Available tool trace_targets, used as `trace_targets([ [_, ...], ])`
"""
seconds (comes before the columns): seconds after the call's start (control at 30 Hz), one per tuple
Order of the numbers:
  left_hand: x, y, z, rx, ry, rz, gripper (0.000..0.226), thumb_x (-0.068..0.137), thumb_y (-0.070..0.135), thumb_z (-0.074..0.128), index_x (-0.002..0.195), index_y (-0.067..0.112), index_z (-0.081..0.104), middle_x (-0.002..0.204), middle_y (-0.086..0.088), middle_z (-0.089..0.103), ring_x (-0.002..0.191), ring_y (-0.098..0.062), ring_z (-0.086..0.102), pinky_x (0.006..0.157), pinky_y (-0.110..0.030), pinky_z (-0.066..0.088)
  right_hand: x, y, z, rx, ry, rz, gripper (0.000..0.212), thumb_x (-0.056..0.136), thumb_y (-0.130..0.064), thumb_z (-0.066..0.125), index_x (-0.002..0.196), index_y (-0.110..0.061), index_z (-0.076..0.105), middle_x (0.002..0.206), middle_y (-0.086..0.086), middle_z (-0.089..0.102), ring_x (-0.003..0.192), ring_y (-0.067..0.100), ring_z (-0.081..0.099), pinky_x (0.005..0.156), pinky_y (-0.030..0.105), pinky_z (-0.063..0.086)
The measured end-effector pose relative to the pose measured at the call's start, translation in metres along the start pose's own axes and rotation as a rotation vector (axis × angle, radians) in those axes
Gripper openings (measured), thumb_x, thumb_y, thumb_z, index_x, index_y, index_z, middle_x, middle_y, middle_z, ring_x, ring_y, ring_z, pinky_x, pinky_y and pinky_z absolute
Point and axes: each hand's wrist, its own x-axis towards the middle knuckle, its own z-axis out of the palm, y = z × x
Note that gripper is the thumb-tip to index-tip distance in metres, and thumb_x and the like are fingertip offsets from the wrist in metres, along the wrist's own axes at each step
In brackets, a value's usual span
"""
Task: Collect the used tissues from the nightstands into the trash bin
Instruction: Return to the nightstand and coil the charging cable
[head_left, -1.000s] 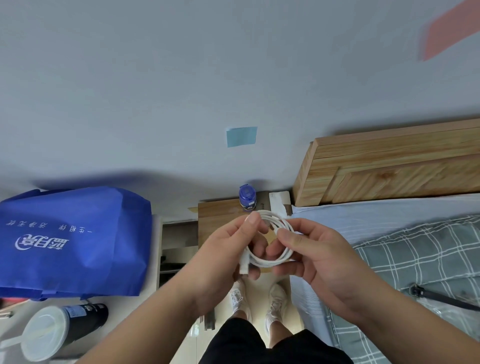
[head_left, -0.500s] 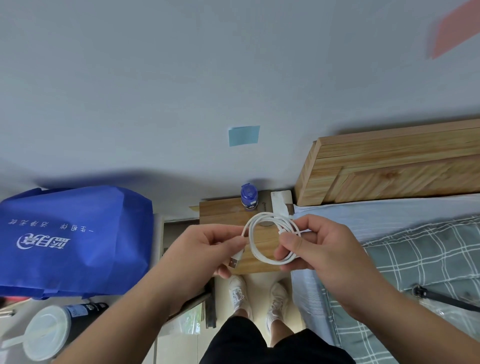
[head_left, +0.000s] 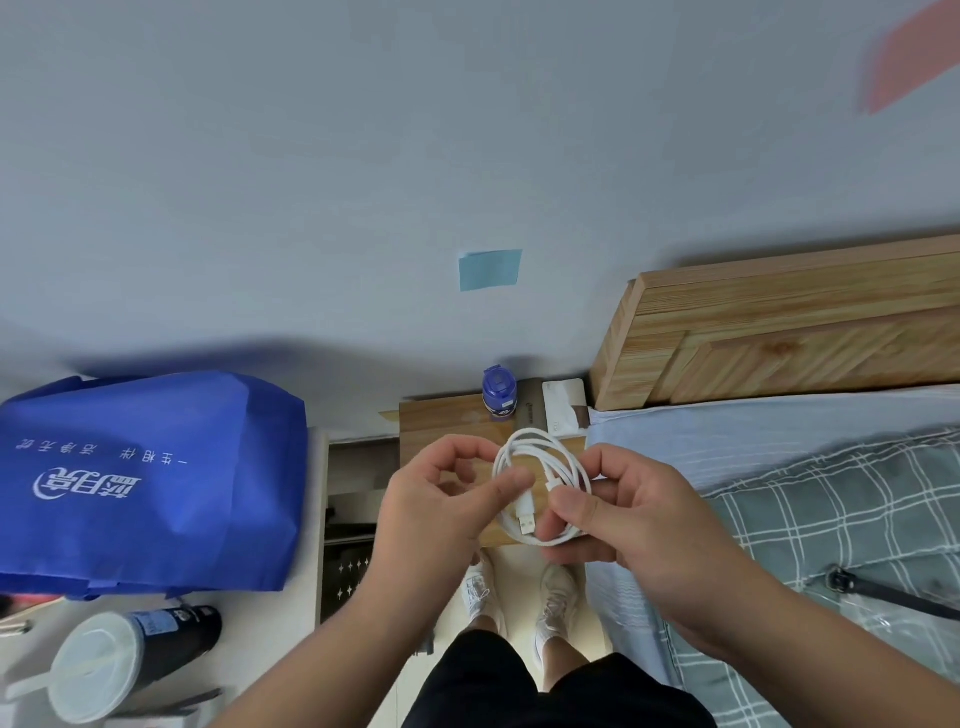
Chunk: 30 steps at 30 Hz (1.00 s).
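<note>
- The right hand (head_left: 639, 519) pinches a coiled white USB cable (head_left: 527, 432) between thumb and curled fingers, at the lower right side of the coil. The USB plug (head_left: 526, 519) hangs free inside the loop.
- The left hand (head_left: 441, 499) has its fingers curled and its thumb laid over the left arc of the coil. It seems to hold the cable there too, but more lightly.
- So both hands are occupied, and with a thing that is not part of the task.
- The wooden nightstand (head_left: 441, 415) lies directly under the hands and a little ahead of them, between a blue bag (head_left: 145, 478) on the left and the bed's wooden headboard (head_left: 779, 338) on the right.
- I see no used tissue on it. The hands and the coil hide the front half of the top.
- At its back edge stands a blue-capped bottle (head_left: 500, 397). Just beside this, in the right back corner, lies a white box (head_left: 563, 408); I cannot tell what it is.
- The trash bin is not in view.
- My judgement: the cable must first be put down, and straight down onto the nightstand is the shortest way. After this the right hand is nearer to the back right corner, the left hand to the open left part of the top.
</note>
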Motion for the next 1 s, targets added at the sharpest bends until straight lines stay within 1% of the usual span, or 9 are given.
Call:
trace_targets([
  [0.13, 0.003, 0.005, -0.004, 0.152, -0.28, 0.033, 0.014, 0.1, 0.036, 0.072, 0.106, 0.046, 0.079, 0.092, 0.006, 0.083, 0.073, -0.012, 0.077, 0.062, -0.024, 0.062, 0.002, 0.001, -0.006, 0.101, -0.089, 0.082, 0.017, 0.083, -0.03, 0.078, 0.094, -0.017, 0.08, 0.088, 0.02, 0.078, 0.084, 0.022, 0.077, 0.072, 0.031, 0.062],
  [0.3, 0.007, -0.003, 0.003, 0.552, -0.002, 0.263, 0.028, 0.097, 0.02, 0.07, 0.084, 0.044, 0.071, 0.075, 0.018, 0.073, 0.059, -0.001, 0.065, 0.054, -0.014, 0.049, 0.007, 0.011, -0.002, 0.032, -0.092, 0.143, 0.011, 0.084, -0.033, 0.075, 0.088, -0.024, 0.081, 0.094, 0.014, 0.081, 0.077, 0.011, 0.07, 0.072, 0.031, 0.05],
  [0.43, 0.014, -0.003, -0.004, -0.006, -0.295, -0.169, 0.006, 0.093, 0.024, 0.077, 0.095, 0.027, 0.082, 0.086, -0.001, 0.08, 0.069, -0.011, 0.073, 0.057, -0.022, 0.058, 0.016, 0.01, -0.005, 0.193, -0.077, 0.143, 0.01, 0.086, -0.028, 0.08, 0.085, -0.019, 0.083, 0.089, 0.016, 0.078, 0.066, 0.013, 0.064, 0.055, 0.025, 0.049],
  [0.5, 0.019, -0.006, -0.019, -0.171, -0.389, -0.28, 0.024, 0.086, 0.039, 0.082, 0.1, 0.019, 0.083, 0.089, -0.005, 0.078, 0.065, -0.012, 0.067, 0.052, -0.021, 0.053, 0.021, 0.008, -0.013, 0.315, -0.048, 0.19, 0.012, 0.08, -0.027, 0.077, 0.081, -0.017, 0.083, 0.083, 0.013, 0.075, 0.062, 0.014, 0.063, 0.051, 0.025, 0.049],
  [0.6, 0.025, -0.014, -0.034, -0.041, -0.379, -0.247, 0.038, 0.078, 0.053, 0.081, 0.099, 0.022, 0.085, 0.076, 0.006, 0.075, 0.053, -0.004, 0.052, 0.049, -0.016, 0.041, 0.028, 0.011, -0.022, 0.345, -0.076, 0.285, 0.019, 0.084, -0.03, 0.07, 0.082, -0.016, 0.083, 0.084, 0.011, 0.074, 0.062, 0.015, 0.063, 0.053, 0.027, 0.049],
  [0.73, 0.032, -0.024, -0.037, 0.098, -0.371, -0.181, 0.037, 0.085, 0.058, 0.072, 0.113, 0.037, 0.082, 0.101, 0.006, 0.084, 0.076, -0.002, 0.068, 0.07, -0.022, 0.052, 0.036, 0.019, -0.021, 0.294, -0.134, 0.339, 0.024, 0.09, -0.032, 0.066, 0.092, -0.016, 0.084, 0.098, 0.013, 0.075, 0.072, 0.018, 0.065, 0.056, 0.03, 0.051],
  [0.8, 0.034, -0.028, -0.035, 0.101, -0.395, -0.192, 0.034, 0.088, 0.056, 0.07, 0.116, 0.039, 0.08, 0.107, 0.005, 0.083, 0.085, -0.006, 0.071, 0.077, -0.026, 0.056, 0.041, 0.023, -0.019, 0.188, -0.101, 0.291, 0.023, 0.092, -0.032, 0.067, 0.093, -0.016, 0.083, 0.098, 0.014, 0.076, 0.075, 0.019, 0.064, 0.056, 0.031, 0.051],
  [0.9, 0.042, -0.034, -0.035, 0.143, -0.388, -0.19, 0.024, 0.093, 0.047, 0.073, 0.114, 0.04, 0.08, 0.096, 0.001, 0.083, 0.079, -0.011, 0.074, 0.076, -0.026, 0.059, 0.053, 0.032, -0.017, 0.033, -0.058, 0.237, 0.027, 0.102, -0.03, 0.062, 0.094, -0.012, 0.081, 0.092, 0.011, 0.076, 0.072, 0.018, 0.062, 0.058, 0.03, 0.052],
  [1.0, 0.051, -0.041, -0.033, 0.092, -0.381, -0.236, 0.023, 0.099, 0.027, 0.072, 0.118, 0.037, 0.078, 0.097, -0.008, 0.083, 0.078, -0.019, 0.078, 0.072, -0.026, 0.062, 0.066, 0.044, -0.012, 0.059, -0.038, 0.233, 0.042, 0.099, -0.048, 0.062, 0.103, -0.009, 0.078, 0.092, 0.011, 0.074, 0.074, 0.02, 0.063, 0.058, 0.031, 0.053],
])
